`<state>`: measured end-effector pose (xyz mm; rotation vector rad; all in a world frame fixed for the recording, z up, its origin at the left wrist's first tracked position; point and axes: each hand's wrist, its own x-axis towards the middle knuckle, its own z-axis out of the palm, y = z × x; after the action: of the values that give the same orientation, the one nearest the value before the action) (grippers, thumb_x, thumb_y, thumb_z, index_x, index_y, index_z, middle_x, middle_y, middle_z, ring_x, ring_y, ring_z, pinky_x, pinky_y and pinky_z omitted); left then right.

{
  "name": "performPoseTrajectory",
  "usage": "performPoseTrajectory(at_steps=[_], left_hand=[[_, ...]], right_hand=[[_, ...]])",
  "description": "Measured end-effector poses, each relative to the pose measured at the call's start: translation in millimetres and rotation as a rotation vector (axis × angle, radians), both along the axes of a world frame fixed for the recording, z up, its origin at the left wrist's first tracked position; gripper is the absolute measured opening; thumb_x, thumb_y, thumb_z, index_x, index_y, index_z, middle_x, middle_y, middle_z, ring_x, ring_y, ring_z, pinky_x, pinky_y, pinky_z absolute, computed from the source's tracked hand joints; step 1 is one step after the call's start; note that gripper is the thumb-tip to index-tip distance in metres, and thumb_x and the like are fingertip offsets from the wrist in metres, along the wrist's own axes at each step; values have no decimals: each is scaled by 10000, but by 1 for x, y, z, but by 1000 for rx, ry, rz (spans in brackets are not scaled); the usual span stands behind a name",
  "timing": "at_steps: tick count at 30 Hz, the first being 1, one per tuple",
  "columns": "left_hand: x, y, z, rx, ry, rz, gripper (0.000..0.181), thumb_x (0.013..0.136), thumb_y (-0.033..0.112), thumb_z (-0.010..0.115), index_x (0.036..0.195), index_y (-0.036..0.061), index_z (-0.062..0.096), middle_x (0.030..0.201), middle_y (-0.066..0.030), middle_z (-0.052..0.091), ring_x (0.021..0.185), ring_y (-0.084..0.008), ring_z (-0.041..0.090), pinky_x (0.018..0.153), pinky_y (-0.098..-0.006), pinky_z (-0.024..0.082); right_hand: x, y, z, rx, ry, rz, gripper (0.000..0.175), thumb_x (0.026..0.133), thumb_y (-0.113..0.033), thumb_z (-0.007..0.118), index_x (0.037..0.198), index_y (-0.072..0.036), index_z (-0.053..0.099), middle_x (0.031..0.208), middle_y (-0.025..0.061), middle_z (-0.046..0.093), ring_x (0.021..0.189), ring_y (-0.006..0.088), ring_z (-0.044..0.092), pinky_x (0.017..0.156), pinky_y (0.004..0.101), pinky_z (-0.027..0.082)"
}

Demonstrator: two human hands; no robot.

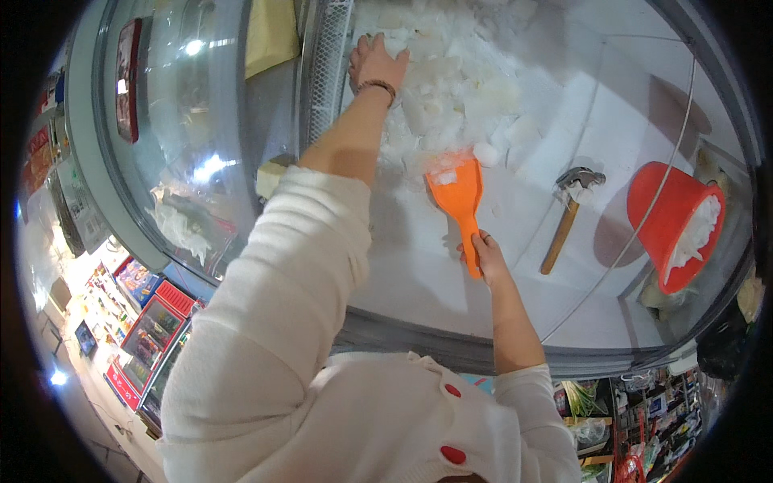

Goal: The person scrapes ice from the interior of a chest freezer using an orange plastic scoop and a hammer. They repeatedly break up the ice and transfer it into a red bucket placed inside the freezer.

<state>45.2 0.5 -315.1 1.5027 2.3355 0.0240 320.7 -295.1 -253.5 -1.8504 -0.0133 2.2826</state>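
Observation:
Inside a chest freezer, my left hand point(378, 63) lies with spread fingers at the left edge of a heap of broken ice point(459, 90), close to a white wire mesh divider point(331, 72). My right hand point(488, 256) grips the handle of an orange plastic scoop point(460, 187); its blade points away from me and carries some ice at the heap's near edge. Right of the scoop, a claw hammer point(561, 232) with a wooden handle lies on the white freezer floor, with white bits around its head. Further right, a red plastic bucket point(649, 211) lies tilted, with ice or frost in it.
The freezer's near rim point(423, 332) runs in front of my body. A thin cable point(640, 223) crosses the right side. At the left are a glass lid point(199, 121) and a yellowish block point(272, 36). Stocked shelves point(658, 410) stand at the lower right.

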Motion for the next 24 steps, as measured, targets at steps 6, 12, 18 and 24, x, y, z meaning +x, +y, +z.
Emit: performPoseTrajectory(at_steps=[6,12,18,24], left_hand=[[-3,20,-17,-203,-135,13,777,755,585,653,1402,209,445,1459,-150,345,1325,-345,324,1066,-457,353],[17,-13,-19,-143,-166,78,714,735,521,673,1360,225,493,1404,-140,394,1300,-337,349,1044,-451,372],[28,-28,-15,-31,-184,146,612,756,488,672,1282,192,564,1346,-129,448,1259,-336,383,1032,-434,361],[31,-47,-10,117,-185,197,489,796,504,625,1165,183,642,1208,-124,538,1193,-334,435,996,-475,368]], right_hand=[[-26,73,-33,171,91,54,355,994,-267,463,1219,5,490,877,102,642,695,164,595,650,291,494],[-54,140,-62,285,84,67,349,982,-250,453,1191,20,528,831,97,641,622,146,586,591,283,482],[-68,169,-66,476,-17,213,361,977,-258,480,1174,33,561,766,86,632,585,141,578,546,270,474],[-73,165,-61,412,-29,210,370,970,-241,519,1217,33,548,757,78,625,591,136,576,509,270,474]])
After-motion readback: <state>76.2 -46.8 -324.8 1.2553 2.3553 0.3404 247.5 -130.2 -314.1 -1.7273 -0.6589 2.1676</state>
